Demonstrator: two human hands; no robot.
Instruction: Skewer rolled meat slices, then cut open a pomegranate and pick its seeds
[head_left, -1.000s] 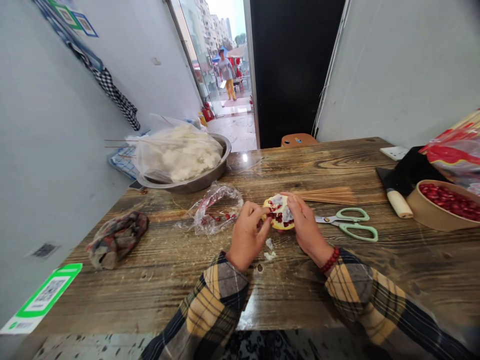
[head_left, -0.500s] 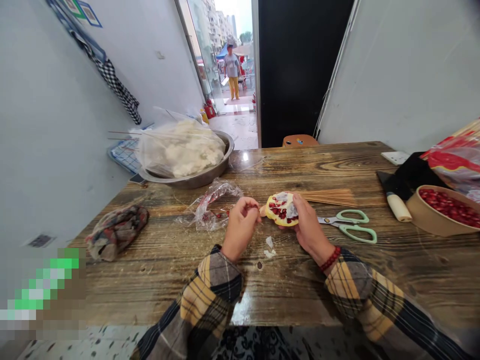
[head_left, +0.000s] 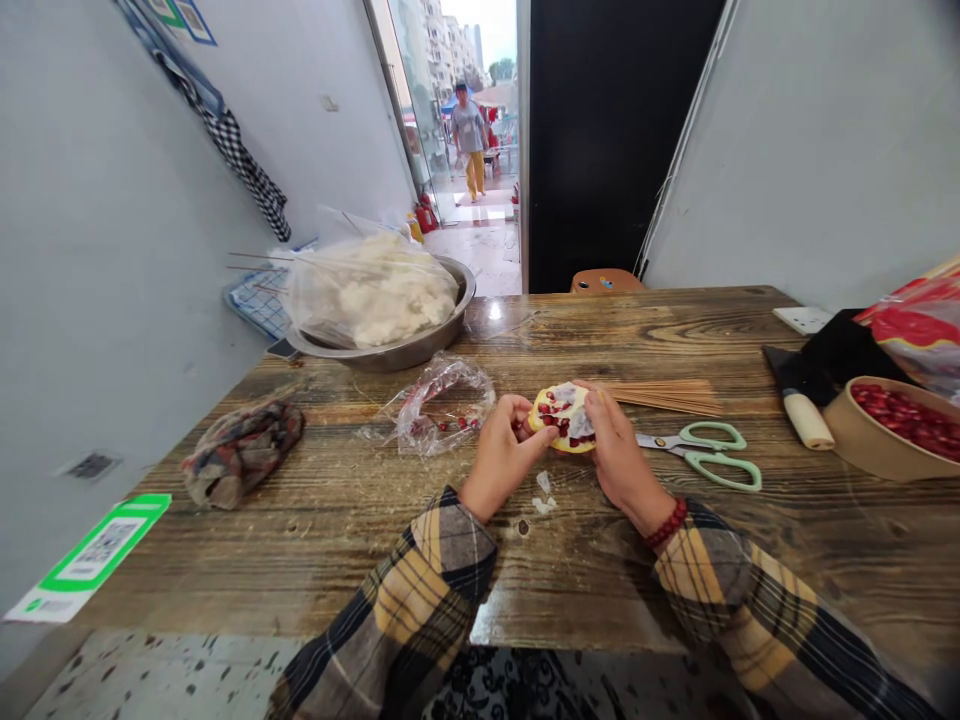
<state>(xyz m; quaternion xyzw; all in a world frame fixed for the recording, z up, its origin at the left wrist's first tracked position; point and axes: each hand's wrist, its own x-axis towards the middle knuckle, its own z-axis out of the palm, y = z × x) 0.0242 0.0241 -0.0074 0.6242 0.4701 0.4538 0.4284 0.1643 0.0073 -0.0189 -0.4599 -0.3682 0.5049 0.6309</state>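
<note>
A cut piece of pomegranate (head_left: 568,413), yellow-rinded with red seeds and white membrane, is held above the wooden table. My right hand (head_left: 626,455) grips its right side, thumb on the cut face, a red bead bracelet at the wrist. On the left edge, my left hand (head_left: 502,450) is closed with its thumb pressed against the seeds and its fingers curled beside the rind. A few red seeds show inside that curl. Bits of white membrane (head_left: 544,505) lie on the table below. Left of my hands is a crumpled clear plastic bag (head_left: 442,405) with some red seeds.
Green-handled scissors (head_left: 716,437) and thin wooden sticks (head_left: 660,394) lie to the right. Beyond are a pale-handled knife (head_left: 806,420) and a paper bowl of seeds (head_left: 870,440). A metal basin (head_left: 405,355) holds a bagged pale mass; a cloth (head_left: 244,450) lies left. A person (head_left: 470,135) is outside.
My left hand has moved right, bringing its thumb onto the pomegranate's cut face. My right hand keeps its grip. The person outside has shifted, and the view has turned slightly.
</note>
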